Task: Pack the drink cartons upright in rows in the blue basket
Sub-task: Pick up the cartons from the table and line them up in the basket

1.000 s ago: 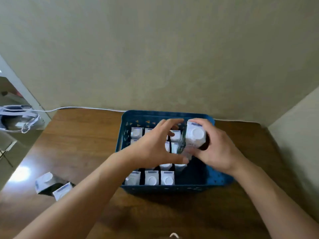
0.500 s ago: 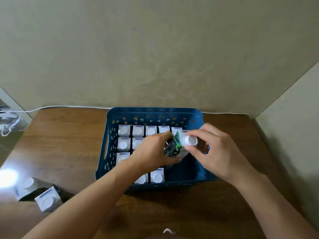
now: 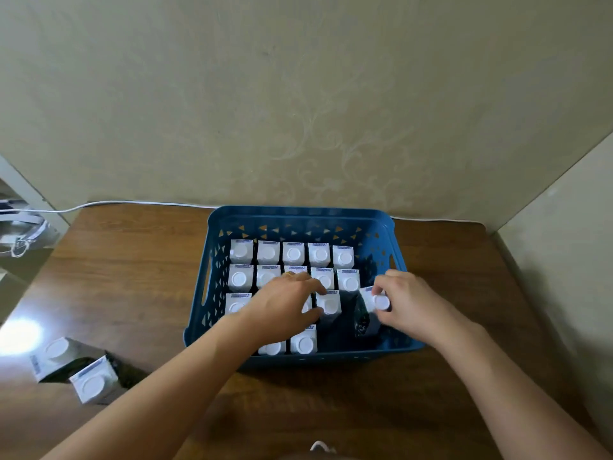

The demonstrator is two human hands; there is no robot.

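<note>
Hands: two, both inside the basket at centre frame, apart from each other. Left hand (image 3: pixel 285 303): fingers spread over the third row, thumb and fingertips pinching the upright carton (image 3: pixel 329 304) at that row's right end. Right hand (image 3: pixel 409 303): fingers curled round the top of a tilted carton (image 3: pixel 373 310) at the basket's right side, its white cap showing and its dark green side leaning down and left.

Table (image 3: pixel 132 277): brown wood grain, filling the lower half of the frame; bright glare patch at far left.

Blue basket (image 3: pixel 298 215): plastic, triangular cut-outs in the walls, slot handle on the left wall; stands at centre frame, against the far edge of the table.

Packed cartons: white tops with round caps, upright in rows. Back row (image 3: pixel 293 253): five. Second row (image 3: pixel 295 277): five, the middle one partly hidden by the left hand. Third row: one visible at left (image 3: pixel 237 302), others covered by the hand. Front row (image 3: pixel 288 343): two visible, the rest behind the left forearm.

Loose cartons (image 3: pixel 74 368): two, touching, on the table at lower left of the frame, well apart from the basket.

White cable (image 3: pixel 132 203): running along the table's far edge below the wall.
</note>
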